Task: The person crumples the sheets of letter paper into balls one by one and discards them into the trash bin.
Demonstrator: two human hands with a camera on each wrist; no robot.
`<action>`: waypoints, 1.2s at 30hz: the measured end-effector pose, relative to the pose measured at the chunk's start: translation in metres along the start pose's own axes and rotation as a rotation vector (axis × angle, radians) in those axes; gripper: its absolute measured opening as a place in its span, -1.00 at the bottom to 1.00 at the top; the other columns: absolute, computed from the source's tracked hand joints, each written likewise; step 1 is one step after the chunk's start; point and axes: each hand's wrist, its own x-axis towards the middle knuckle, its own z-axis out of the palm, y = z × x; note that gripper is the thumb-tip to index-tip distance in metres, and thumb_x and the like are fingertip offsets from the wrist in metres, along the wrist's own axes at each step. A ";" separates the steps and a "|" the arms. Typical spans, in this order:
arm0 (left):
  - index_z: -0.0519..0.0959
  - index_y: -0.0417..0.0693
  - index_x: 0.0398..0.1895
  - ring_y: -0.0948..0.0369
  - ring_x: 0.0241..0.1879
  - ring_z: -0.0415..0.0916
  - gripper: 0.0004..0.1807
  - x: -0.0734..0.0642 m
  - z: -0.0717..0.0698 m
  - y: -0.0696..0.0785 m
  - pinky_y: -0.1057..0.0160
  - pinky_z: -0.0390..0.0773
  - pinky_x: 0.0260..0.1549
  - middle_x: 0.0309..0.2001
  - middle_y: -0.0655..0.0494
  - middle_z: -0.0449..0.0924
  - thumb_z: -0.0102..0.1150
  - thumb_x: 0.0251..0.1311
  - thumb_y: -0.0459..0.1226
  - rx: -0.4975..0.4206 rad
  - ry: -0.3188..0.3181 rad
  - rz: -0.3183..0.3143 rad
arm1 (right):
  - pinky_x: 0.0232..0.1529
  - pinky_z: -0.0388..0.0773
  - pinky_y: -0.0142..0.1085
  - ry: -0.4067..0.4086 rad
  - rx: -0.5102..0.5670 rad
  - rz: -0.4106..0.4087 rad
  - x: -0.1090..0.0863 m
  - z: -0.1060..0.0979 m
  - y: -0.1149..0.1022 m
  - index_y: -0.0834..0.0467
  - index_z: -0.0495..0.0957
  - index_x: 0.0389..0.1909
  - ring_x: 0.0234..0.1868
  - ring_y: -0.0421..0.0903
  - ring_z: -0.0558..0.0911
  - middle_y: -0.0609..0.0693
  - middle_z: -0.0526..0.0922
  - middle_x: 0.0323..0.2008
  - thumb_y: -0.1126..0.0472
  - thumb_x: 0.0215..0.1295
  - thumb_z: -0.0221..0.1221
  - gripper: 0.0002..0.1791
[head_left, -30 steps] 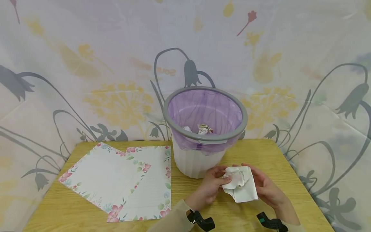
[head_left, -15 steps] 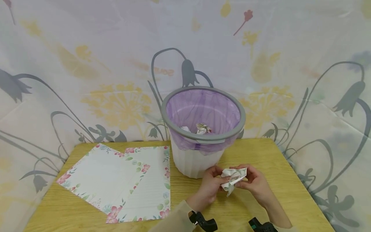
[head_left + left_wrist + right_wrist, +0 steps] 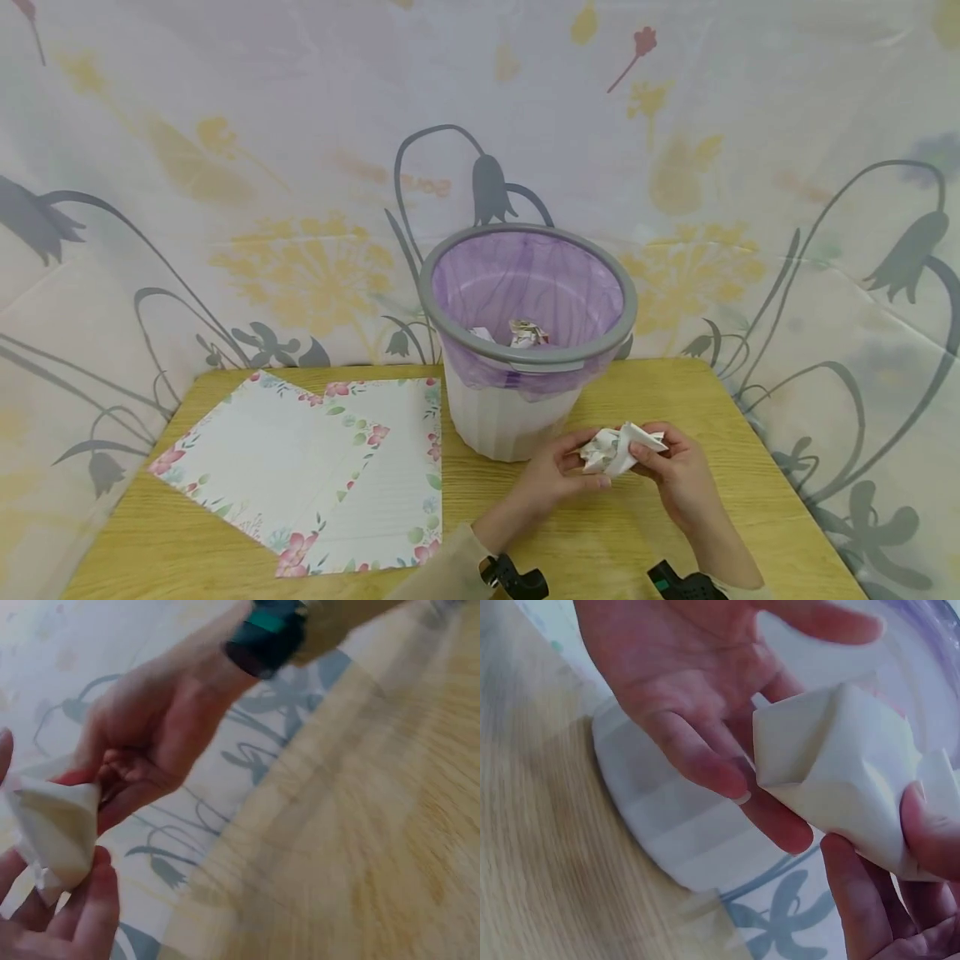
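Observation:
A crumpled sheet of white paper is held up between the two hands, close in front of the bin. My right hand pinches its right side between thumb and fingers; the right wrist view shows that thumb on top of the paper. My left hand is spread, thumb apart from the paper and fingers relaxed at its left side. In the left wrist view the left fingers lie along the paper's lower edge, with the right hand opposite.
Behind the hands stands a white bin with a grey rim and purple liner. Crumpled paper lies inside it. Two overlapping flower-bordered sheets lie on the left of the wooden table. A patterned cloth hangs behind.
The paper was a flattish folded piece, then got squeezed into a smaller crumpled lump. The left thumb has come off it, while the right hand has taken a pinch on its right side.

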 end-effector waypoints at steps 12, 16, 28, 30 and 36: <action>0.75 -0.14 -0.20 0.40 -0.55 0.43 -0.76 0.000 0.004 -0.003 0.43 0.50 -0.54 -0.32 0.20 0.69 0.50 0.00 -0.41 0.273 0.312 0.100 | -0.22 0.68 -0.27 0.061 -0.057 -0.087 -0.003 0.017 0.016 0.28 0.70 -0.34 -0.13 -0.09 0.73 0.02 0.77 -0.18 0.61 0.26 0.16 -0.78; 0.76 -0.21 -0.25 0.39 -0.64 0.38 -0.80 -0.002 0.000 0.001 0.42 0.51 -0.58 -0.39 0.07 0.71 0.49 0.00 -0.45 0.261 0.286 0.114 | -0.17 0.67 -0.23 -0.009 -0.138 -0.100 -0.006 0.013 0.015 0.34 0.67 -0.28 -0.08 -0.09 0.72 0.01 0.76 -0.12 0.59 0.28 0.16 -0.84; 0.78 -0.21 -0.38 0.37 -0.56 0.56 -0.90 -0.005 -0.010 0.011 0.44 0.55 -0.59 -0.45 0.06 0.73 0.47 0.00 -0.47 0.482 0.147 0.217 | -0.19 0.66 -0.31 -0.271 -0.461 -0.084 -0.008 -0.003 -0.002 0.32 0.66 0.00 -0.08 -0.17 0.64 -0.03 0.70 -0.05 0.46 0.28 0.25 -0.72; 0.79 -0.20 -0.38 0.44 -0.53 0.54 -0.90 -0.005 -0.013 0.013 0.45 0.55 -0.56 -0.43 0.06 0.73 0.45 0.02 -0.49 0.522 0.077 0.229 | -0.22 0.65 -0.30 -0.323 -0.449 -0.076 -0.007 -0.004 -0.003 0.31 0.70 -0.10 -0.11 -0.14 0.62 0.01 0.68 -0.11 0.49 0.24 0.26 -0.78; 0.76 -0.27 -0.35 0.49 -0.48 0.51 -0.90 -0.006 -0.022 0.018 0.47 0.53 -0.51 -0.39 -0.05 0.72 0.40 0.05 -0.54 0.519 -0.089 0.217 | -0.27 0.64 -0.28 -0.427 -0.366 0.051 -0.004 -0.010 -0.007 0.29 0.74 -0.20 -0.19 -0.14 0.62 -0.08 0.69 -0.17 0.47 0.31 0.20 -0.84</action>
